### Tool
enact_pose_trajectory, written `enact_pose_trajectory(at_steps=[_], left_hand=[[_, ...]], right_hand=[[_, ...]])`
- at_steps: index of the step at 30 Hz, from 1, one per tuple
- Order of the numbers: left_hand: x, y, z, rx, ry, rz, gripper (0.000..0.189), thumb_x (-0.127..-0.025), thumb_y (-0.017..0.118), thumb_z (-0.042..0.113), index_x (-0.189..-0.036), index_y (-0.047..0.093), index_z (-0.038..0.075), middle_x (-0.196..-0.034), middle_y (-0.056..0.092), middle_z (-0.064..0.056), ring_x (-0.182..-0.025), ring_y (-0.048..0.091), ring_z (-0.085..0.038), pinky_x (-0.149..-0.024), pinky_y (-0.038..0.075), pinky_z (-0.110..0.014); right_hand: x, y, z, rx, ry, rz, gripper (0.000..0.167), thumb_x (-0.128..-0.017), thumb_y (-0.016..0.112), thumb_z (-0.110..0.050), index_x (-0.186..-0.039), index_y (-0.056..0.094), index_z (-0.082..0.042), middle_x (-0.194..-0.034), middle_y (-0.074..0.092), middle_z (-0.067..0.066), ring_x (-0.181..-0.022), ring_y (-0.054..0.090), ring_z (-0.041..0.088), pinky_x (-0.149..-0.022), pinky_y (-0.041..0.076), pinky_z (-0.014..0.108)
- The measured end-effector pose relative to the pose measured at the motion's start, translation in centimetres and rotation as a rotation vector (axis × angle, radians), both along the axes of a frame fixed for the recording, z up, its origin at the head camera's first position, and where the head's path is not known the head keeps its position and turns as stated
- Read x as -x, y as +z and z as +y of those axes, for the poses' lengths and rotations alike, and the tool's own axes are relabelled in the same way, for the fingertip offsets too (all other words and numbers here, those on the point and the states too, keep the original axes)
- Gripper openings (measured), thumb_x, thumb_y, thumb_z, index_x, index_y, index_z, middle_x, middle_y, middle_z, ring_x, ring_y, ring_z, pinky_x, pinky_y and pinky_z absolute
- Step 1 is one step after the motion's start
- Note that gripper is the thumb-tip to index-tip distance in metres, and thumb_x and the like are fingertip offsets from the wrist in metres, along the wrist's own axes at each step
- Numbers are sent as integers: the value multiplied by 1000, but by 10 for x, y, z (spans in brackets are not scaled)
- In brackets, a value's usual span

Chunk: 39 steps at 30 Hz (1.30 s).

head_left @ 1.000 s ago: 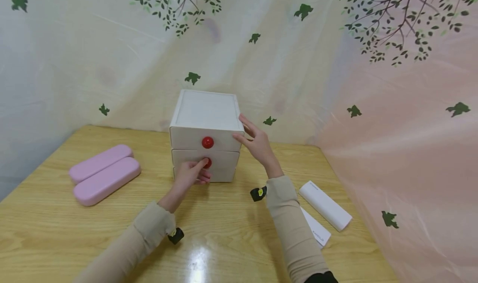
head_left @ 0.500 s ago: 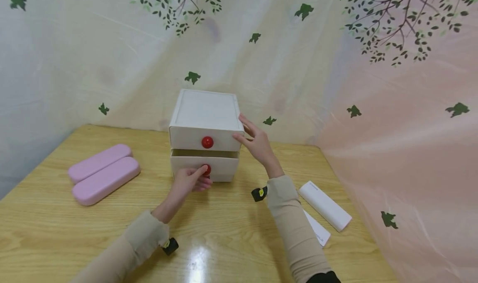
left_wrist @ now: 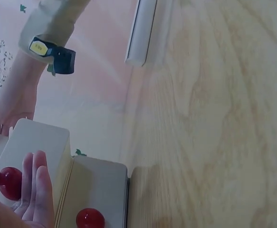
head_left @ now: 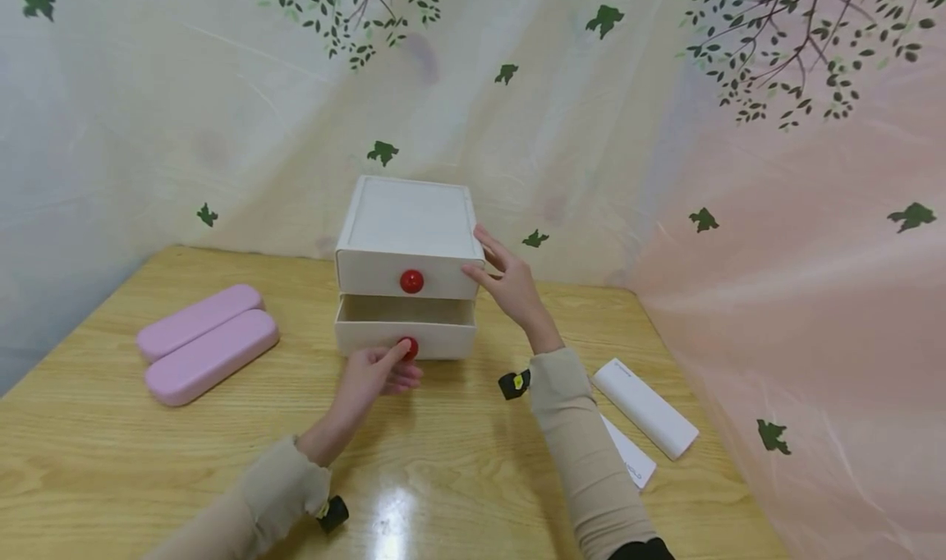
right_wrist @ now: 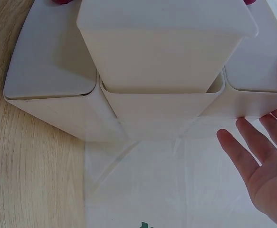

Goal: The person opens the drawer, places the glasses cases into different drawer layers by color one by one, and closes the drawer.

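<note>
A white drawer box point(head_left: 414, 215) with red knobs stands near the back of the table. In the head view, its drawer point(head_left: 436, 338) below the top one is pulled partway out, and the inside that shows is bare. My left hand point(head_left: 365, 377) pinches that drawer's red knob point(left_wrist: 10, 183) between thumb and forefinger, other fingers extended below it. My right hand point(head_left: 512, 293) rests against the upper right corner, thumb at the front, straight fingers along the side. The wrist views show a lower drawer point(right_wrist: 52, 52), closed, with its own red knob point(left_wrist: 90, 219).
Two long pink cases point(head_left: 214, 355) lie side by side on the left of the wooden table point(head_left: 458, 478). At the right, partly under the right sleeve, are a white oblong box point(head_left: 645, 408) and a flat white piece point(head_left: 630, 453). A patterned curtain point(head_left: 296, 133) hangs behind.
The drawer below the top one has gone from closed to partway out, as my left hand pulls its knob toward me. My right hand has stayed at the corner.
</note>
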State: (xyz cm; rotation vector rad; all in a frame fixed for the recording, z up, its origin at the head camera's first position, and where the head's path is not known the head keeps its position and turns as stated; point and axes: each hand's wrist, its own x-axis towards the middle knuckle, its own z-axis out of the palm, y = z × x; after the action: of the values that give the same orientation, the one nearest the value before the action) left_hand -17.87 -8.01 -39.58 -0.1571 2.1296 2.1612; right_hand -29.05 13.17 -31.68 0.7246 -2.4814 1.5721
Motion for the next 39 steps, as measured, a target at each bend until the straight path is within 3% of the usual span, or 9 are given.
enact_pose_trajectory(at_steps=[23,30,39], left_hand=[[-39,-4,20,-202,105,3,30,-101,51,22,-104,59,-7,-78,73,-4,-64,69,-11,-62,58,-21],[-48,-7,21,-174,106,2,31,-101,50,22,-107,58,-8,-89,74,-14,-68,69,-13,-65,59,-24],[-59,-8,19,-166,92,-21,28,-100,50,18,-105,58,-8,-85,73,-12,-67,68,-15,-63,58,-23]], right_hand=[[1,0,1,5,31,0,64,-95,63,-25,-151,34,-24,-159,25,-10,-143,36,31,-107,44,50],[1,-1,1,-6,20,5,64,-94,64,-27,-151,35,-23,-159,27,-9,-142,38,30,-105,45,49],[0,-1,1,-6,16,14,64,-94,64,-26,-151,35,-21,-159,27,-8,-141,39,31,-104,47,47]])
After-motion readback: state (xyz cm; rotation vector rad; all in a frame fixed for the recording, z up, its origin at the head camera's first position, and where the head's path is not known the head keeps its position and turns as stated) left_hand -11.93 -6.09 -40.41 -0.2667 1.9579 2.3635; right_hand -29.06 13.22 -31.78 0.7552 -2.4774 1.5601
